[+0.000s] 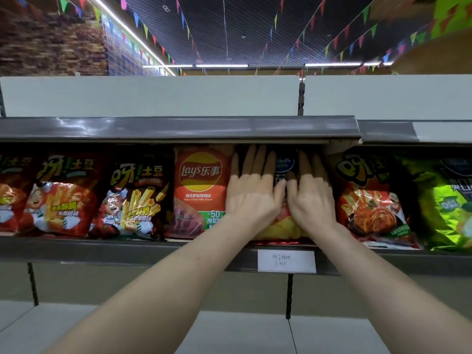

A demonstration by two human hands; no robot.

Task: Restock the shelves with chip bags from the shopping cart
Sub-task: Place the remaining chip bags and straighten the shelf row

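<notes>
Both hands, left hand (251, 192) and right hand (310, 194), lie flat with fingers spread, gripping nothing, pressing a chip bag (282, 226) into the gap just right of the orange Lay's bag (200, 190). Probably light, soft, crushable, slippery: handle by its edges.

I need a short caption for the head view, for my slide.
Both hands, left and right, press a dark chip bag into the shelf row.

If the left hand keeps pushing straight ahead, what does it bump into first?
Probably nothing new: the left hand already lies flat on the dark chip bag between the other bags. Behind that bag it is too dark to tell what comes next.
</notes>
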